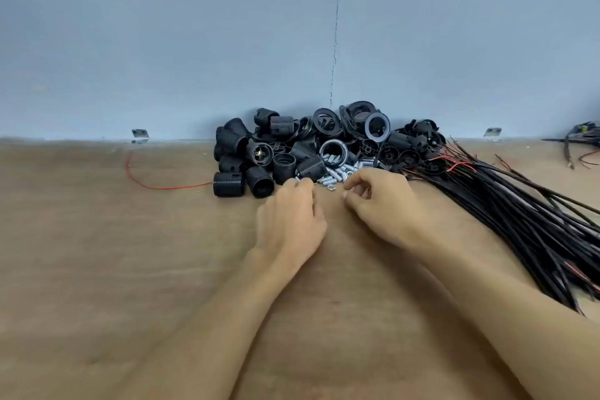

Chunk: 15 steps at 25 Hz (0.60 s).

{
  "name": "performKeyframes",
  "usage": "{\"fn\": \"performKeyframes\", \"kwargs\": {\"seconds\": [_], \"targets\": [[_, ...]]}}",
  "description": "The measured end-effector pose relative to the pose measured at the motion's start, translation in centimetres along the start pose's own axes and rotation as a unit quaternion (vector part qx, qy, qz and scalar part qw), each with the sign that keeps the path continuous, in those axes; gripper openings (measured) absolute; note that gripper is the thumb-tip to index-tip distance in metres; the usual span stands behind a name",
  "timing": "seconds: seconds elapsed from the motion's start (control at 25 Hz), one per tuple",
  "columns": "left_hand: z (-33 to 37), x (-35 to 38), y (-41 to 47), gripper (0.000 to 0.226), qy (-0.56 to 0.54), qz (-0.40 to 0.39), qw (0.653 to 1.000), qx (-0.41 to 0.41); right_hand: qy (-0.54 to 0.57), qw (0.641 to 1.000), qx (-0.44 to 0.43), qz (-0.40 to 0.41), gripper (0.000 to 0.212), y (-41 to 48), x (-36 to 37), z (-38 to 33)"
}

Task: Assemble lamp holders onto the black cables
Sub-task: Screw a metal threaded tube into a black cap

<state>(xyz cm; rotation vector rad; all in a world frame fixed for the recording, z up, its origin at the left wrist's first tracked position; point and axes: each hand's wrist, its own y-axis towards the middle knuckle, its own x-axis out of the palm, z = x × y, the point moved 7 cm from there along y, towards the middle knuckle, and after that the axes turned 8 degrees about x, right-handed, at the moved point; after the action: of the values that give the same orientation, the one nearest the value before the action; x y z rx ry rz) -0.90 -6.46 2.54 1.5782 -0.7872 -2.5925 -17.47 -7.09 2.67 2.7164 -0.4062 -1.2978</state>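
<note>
L hand (290,214) & R hand (380,204) curled over metal tubes (341,170) at back edge of table (97,237), I can't tell if gripping any; clumsy rake could scatter them under black cables (519,221).

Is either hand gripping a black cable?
No: left hand and right hand are at the silver threaded tubes; the black cables lie ungripped at the right.

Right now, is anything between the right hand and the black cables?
Nothing visible. The right hand sits by the small metal parts; the black cables lie just to its right on the table, with only bare tabletop between them. The lamp holders are piled farther left.
</note>
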Motion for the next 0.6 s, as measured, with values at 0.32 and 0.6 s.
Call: {"fn": "performKeyframes", "kwargs": {"seconds": [0.32, 0.6], "targets": [[-2.4, 0.1, 1.7, 0.006, -0.048, 0.059, 0.996, -0.048, -0.033, 0.998, -0.044, 0.009, 0.018, 2.5, 1.6, -0.3], [-2.4, 0.5, 1.7, 0.005, -0.060, 0.046, 0.997, -0.015, -0.055, 0.997, -0.055, -0.015, 0.018, 2.6, 2.1, -0.3]]}}
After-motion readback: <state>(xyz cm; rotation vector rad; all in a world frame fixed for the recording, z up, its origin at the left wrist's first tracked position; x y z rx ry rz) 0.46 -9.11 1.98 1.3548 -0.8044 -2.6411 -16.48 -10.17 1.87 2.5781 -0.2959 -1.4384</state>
